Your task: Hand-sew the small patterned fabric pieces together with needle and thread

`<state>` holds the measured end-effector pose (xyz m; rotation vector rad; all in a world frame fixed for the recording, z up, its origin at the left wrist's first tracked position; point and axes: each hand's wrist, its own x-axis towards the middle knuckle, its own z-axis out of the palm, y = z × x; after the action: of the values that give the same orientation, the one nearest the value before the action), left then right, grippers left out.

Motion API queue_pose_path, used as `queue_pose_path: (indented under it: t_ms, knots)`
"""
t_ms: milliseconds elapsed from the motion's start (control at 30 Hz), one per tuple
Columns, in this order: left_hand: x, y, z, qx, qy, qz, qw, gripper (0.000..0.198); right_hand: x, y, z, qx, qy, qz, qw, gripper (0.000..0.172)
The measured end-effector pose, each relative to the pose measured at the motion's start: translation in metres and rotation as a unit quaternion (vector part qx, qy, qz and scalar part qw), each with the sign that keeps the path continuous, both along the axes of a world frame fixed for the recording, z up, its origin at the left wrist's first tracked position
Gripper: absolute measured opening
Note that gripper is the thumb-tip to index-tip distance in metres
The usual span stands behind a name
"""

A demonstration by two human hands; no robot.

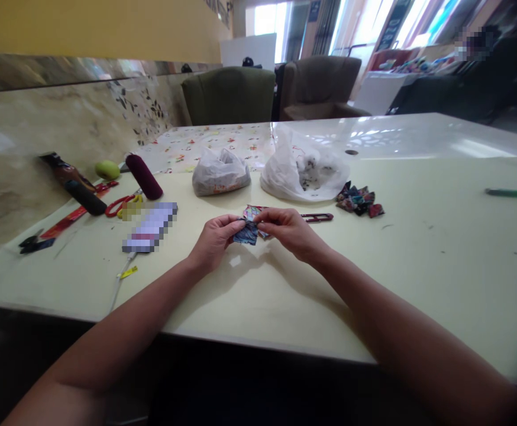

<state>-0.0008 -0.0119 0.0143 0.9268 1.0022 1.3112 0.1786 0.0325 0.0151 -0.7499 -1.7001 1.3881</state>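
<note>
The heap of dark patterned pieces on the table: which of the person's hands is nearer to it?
Right. The right hand is left of the heap and not touching it; the left hand is farther off, on the right hand's other side.

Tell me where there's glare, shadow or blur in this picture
Head view: glare streaks the table at far right; windows look washed out; soft shadows fall below the left hand and right hand; phone pixelated; outer edges smeared.

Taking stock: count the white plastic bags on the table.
2: a smaller bag beyond the left hand, and an open bag further right, with white filling showing.
</note>
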Motion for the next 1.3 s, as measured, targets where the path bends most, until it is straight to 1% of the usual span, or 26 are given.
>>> queue_pose_path:
  t_ms: [67, 167, 400, 500, 567, 700, 800, 933, 1033, 1100, 1200, 1300]
  knots:
    - [0.000, 0.000, 0.001, -0.006, -0.007, -0.011, 1.000, 0.018, 0.001, 0.001, 0.000, -0.019, 0.012, 0.010, 1.000, 0.018]
    - [-0.001, 0.000, 0.000, -0.011, -0.016, -0.027, 0.999, 0.016, 0.001, 0.001, 0.000, -0.028, 0.022, 0.018, 0.999, 0.018]
    - [-0.002, 0.001, -0.004, -0.006, -0.020, -0.057, 0.998, 0.016, 0.002, 0.001, 0.000, -0.013, 0.018, 0.026, 0.999, 0.016]
    - [-0.001, 0.000, -0.003, -0.008, -0.018, -0.050, 0.999, 0.017, 0.001, 0.000, -0.002, 0.016, 0.003, 0.009, 1.000, 0.015]
    - [0.001, -0.001, -0.003, -0.008, -0.015, -0.039, 0.999, 0.018, -0.001, -0.003, -0.002, 0.048, -0.023, -0.018, 0.998, 0.014]
    - [0.004, -0.002, -0.003, 0.007, 0.004, -0.026, 1.000, 0.021, -0.007, -0.012, -0.001, 0.114, -0.069, -0.080, 0.988, 0.011]
    - [0.005, -0.003, -0.006, 0.021, 0.026, -0.022, 0.999, 0.022, -0.009, -0.018, 0.001, 0.154, -0.090, -0.099, 0.979, 0.009]
    - [0.006, -0.003, -0.009, 0.029, 0.052, -0.003, 0.998, 0.022, -0.011, -0.019, 0.000, 0.242, -0.115, -0.097, 0.959, 0.007]
    - [0.006, -0.003, -0.009, 0.036, 0.072, 0.013, 0.997, 0.022, -0.012, -0.018, -0.002, 0.327, -0.134, -0.096, 0.930, 0.005]
    - [0.006, -0.004, -0.008, 0.051, 0.101, 0.023, 0.993, 0.022, -0.012, -0.018, -0.005, 0.371, -0.157, -0.105, 0.909, 0.004]
    - [0.008, -0.005, -0.006, 0.080, 0.164, 0.033, 0.983, 0.023, -0.011, -0.018, -0.007, 0.410, -0.203, -0.119, 0.881, 0.009]
    - [0.010, -0.007, -0.005, 0.097, 0.207, 0.037, 0.973, 0.024, -0.010, -0.020, -0.006, 0.418, -0.239, -0.140, 0.865, 0.010]
